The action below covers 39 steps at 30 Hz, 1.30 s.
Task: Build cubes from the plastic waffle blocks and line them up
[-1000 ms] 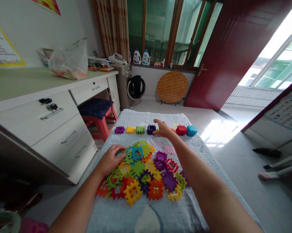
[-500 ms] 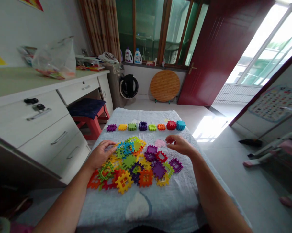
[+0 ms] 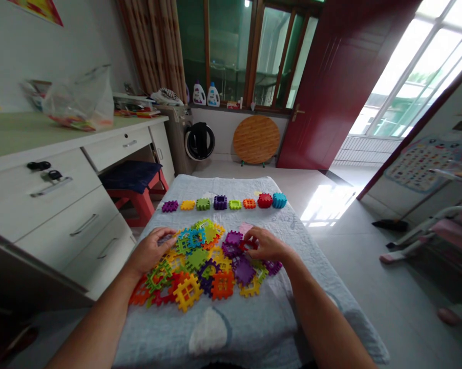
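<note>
A loose pile of colourful plastic interlocking tiles with notched edges lies on a cloth-covered table (image 3: 254,318). My right hand (image 3: 268,245) has its thumb and fingers closed on a red tile (image 3: 247,246) at the pile's right side, beside a purple tile (image 3: 244,271). At the left edge of the pile rests my left hand (image 3: 152,251), fingers apart and holding nothing, close to a blue tile (image 3: 197,237). Nearer me are a yellow window tile (image 3: 187,292) and an orange window tile (image 3: 222,285).
Behind the pile runs a row of sorted stacks, from a purple stack (image 3: 170,206) to a blue stack (image 3: 279,200). A white desk (image 3: 73,225) and a stool (image 3: 133,177) stand left. A red door (image 3: 342,92) is at the back right.
My right hand has moved left and down from beside the pile and closed on the red tile. My left hand stays by the pile's left edge. The view has shifted slightly.
</note>
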Each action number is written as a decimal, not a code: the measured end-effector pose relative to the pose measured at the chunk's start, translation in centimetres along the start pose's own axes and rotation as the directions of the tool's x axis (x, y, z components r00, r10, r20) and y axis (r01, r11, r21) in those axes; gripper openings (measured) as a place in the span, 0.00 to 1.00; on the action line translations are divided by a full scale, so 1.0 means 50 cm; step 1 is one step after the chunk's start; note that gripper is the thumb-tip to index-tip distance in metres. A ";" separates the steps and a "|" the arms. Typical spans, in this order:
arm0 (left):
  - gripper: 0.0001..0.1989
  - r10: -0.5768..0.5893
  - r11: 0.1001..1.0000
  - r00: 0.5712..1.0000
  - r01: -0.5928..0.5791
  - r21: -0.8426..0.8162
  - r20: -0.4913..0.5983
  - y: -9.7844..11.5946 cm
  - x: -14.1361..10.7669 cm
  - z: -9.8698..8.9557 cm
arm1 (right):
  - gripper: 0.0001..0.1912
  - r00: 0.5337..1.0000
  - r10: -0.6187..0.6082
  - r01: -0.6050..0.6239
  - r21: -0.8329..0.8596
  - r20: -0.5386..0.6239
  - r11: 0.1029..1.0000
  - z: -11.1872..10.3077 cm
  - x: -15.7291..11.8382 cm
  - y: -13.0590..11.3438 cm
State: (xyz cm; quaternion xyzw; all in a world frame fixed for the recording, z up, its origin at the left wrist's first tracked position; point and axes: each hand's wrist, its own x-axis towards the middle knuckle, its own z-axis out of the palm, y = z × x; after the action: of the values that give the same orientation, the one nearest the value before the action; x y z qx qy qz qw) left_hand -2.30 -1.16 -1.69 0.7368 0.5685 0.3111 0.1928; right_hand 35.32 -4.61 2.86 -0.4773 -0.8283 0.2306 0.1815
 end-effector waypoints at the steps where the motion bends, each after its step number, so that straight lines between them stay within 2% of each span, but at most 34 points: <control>1: 0.24 0.000 1.000 1.000 0.000 0.006 0.000 -0.001 0.000 0.000 | 0.11 0.999 0.034 -0.033 0.043 -0.011 0.999 0.001 0.002 0.004; 4: 0.23 -0.001 1.000 1.000 0.001 0.019 -0.004 -0.004 0.002 0.002 | 0.08 0.984 0.150 -0.132 0.166 -0.099 0.977 0.001 0.012 0.027; 7: 0.23 0.002 1.000 1.000 -0.002 0.018 -0.005 -0.008 0.003 0.003 | 0.11 0.944 0.228 -0.176 0.220 -0.238 0.960 0.003 0.023 0.059; 11: 0.23 0.001 1.000 1.000 -0.001 0.013 -0.014 -0.011 0.003 0.004 | 0.10 0.884 0.219 -0.209 0.071 -0.414 0.975 0.007 0.027 0.095; 13: 0.22 0.007 1.000 1.000 -0.007 0.016 -0.021 -0.012 0.003 0.004 | 0.14 0.872 0.183 -0.210 -0.010 -0.454 0.978 0.008 0.023 0.103; 16: 0.22 0.012 1.000 1.000 -0.012 0.023 -0.019 -0.011 0.002 0.003 | 0.23 0.917 0.145 -0.199 -0.112 -0.371 0.974 0.010 0.015 0.099; 19: 0.21 0.013 1.000 1.000 -0.012 0.025 -0.018 -0.005 0.001 0.002 | 0.22 0.954 0.154 -0.203 -0.178 -0.258 0.963 0.012 0.012 0.086; 23: 0.20 -0.007 1.000 0.999 0.007 0.004 -0.033 0.004 0.001 0.000 | 0.19 0.959 0.160 -0.199 -0.153 -0.233 0.968 0.013 0.014 0.084; 28: 0.19 -0.026 1.000 0.999 0.026 -0.013 -0.032 0.004 0.005 -0.002 | 0.22 0.951 0.170 -0.194 -0.070 -0.259 0.978 0.014 0.012 0.107; 31: 0.19 -0.016 1.000 1.000 0.015 -0.019 -0.026 0.001 0.006 -0.002 | 0.24 0.942 0.155 -0.188 -0.083 -0.299 0.979 -0.009 0.015 0.120; 35: 0.19 -0.011 1.000 1.000 0.011 -0.011 -0.007 -0.005 0.008 -0.002 | 0.24 0.903 0.084 -0.171 -0.175 -0.422 0.970 -0.082 0.047 0.137; 39: 0.20 -0.005 1.000 1.000 0.005 -0.008 -0.001 -0.009 0.010 0.001 | 0.24 0.832 0.141 -0.313 -0.244 -0.536 0.918 -0.154 0.105 0.164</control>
State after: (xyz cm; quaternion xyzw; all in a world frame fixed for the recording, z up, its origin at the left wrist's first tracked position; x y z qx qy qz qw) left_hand -2.51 -0.55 -1.91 0.7344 0.5693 0.3131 0.1962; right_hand 42.61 5.19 5.08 -0.6402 -0.7135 -0.0213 0.2840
